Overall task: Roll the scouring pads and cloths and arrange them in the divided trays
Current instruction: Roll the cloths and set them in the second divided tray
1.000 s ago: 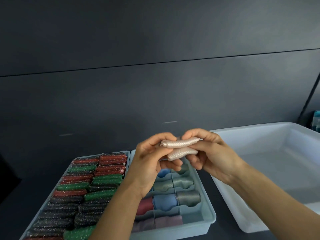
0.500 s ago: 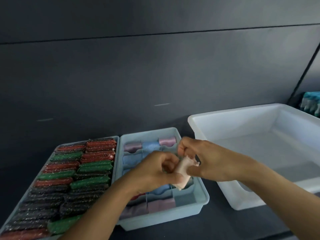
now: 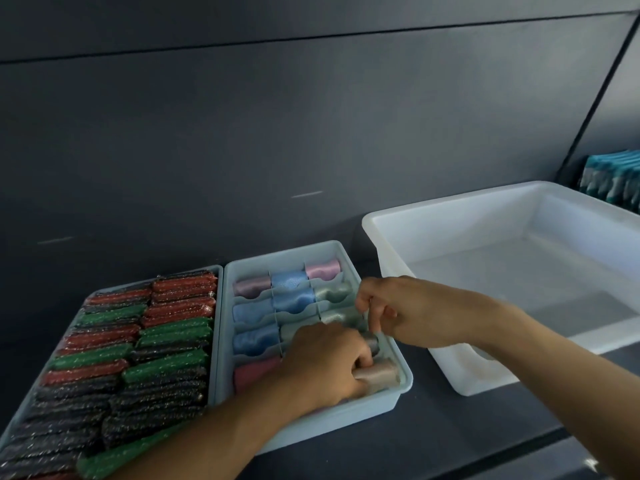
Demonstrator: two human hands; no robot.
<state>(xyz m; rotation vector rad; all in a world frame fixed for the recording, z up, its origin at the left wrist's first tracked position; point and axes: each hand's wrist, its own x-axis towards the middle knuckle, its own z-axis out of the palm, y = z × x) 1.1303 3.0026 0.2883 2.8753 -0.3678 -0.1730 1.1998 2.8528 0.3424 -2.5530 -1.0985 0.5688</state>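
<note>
Head view: the left hand curls round a beige rolled cloth, seating it in the divided tray compartment under its fingertips. Just beyond it, the right hand has its fingers curled at the tray's edge; I cannot tell whether it pinches anything. If the left grip loosens too soon, the roll may spring open and ride over the grey roll beyond its knuckles.

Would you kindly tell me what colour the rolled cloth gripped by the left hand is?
The rolled cloth is pale beige, seen best in the head view.
</note>
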